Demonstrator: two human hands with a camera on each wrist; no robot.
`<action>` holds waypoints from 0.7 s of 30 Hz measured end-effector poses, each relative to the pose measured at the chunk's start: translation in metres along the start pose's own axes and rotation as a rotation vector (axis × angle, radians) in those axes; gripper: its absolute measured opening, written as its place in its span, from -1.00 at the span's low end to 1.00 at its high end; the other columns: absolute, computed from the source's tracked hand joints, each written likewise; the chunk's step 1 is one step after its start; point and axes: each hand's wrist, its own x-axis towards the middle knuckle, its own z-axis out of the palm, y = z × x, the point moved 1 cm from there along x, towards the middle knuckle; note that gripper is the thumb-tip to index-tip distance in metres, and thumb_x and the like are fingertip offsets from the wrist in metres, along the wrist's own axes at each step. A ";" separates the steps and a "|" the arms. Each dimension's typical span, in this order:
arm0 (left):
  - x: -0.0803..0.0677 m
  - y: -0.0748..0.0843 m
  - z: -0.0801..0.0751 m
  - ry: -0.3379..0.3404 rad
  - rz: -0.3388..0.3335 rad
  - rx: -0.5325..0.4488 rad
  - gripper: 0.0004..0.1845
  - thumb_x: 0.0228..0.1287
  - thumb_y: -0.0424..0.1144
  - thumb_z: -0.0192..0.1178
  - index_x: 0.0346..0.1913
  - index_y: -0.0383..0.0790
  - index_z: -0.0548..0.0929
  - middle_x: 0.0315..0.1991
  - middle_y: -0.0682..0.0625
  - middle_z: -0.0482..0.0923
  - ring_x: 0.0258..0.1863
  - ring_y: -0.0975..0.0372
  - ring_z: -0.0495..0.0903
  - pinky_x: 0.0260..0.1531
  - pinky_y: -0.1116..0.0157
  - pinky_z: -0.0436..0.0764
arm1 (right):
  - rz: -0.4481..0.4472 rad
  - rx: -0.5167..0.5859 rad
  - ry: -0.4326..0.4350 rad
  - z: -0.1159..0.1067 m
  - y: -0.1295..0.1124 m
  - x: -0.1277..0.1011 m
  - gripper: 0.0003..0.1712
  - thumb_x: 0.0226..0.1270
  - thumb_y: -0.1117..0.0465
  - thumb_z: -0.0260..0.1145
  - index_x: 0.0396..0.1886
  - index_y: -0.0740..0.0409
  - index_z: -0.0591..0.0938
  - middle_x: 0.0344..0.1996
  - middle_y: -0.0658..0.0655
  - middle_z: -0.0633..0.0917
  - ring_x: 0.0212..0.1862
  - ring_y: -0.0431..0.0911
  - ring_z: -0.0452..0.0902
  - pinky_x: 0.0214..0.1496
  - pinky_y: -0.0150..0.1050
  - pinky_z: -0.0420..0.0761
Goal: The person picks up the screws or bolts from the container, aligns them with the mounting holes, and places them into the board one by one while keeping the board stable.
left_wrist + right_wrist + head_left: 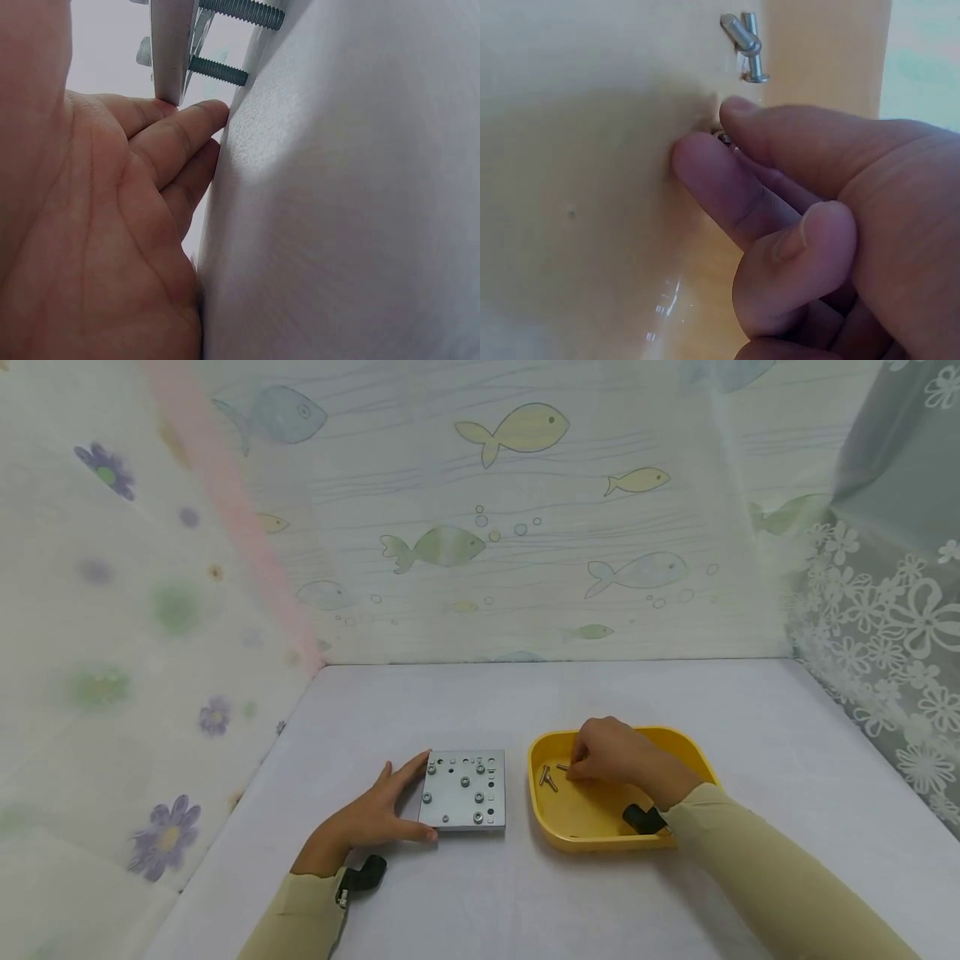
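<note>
The right hand (607,752) fingers (727,187) apparently pinch a small, rigid, slippery screw (724,138) in the yellow tray (555,827) (grip its shank), while the left hand (371,818), fingers spread, steadies the metal plate (465,789).

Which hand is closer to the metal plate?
Left. The left hand touches the plate's left edge; the right hand is apart, inside the yellow tray, pinching a screw.

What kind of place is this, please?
Probably a small screened-off workbench for assembly work: a white table closed in by fish-print curtains, with a drilled metal plate carrying bolts and a yellow tray of loose screws.
</note>
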 end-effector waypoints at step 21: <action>0.000 0.002 0.001 -0.002 -0.003 -0.014 0.35 -0.19 0.30 0.61 0.67 0.35 -0.02 0.69 0.11 -0.03 0.64 -0.27 -0.49 0.50 -0.44 -0.25 | -0.026 -0.042 0.014 0.001 0.000 0.001 -0.93 0.25 0.07 0.55 -0.32 -0.08 0.84 -0.34 -0.11 0.74 -0.34 -0.15 0.55 -0.26 -0.29 0.60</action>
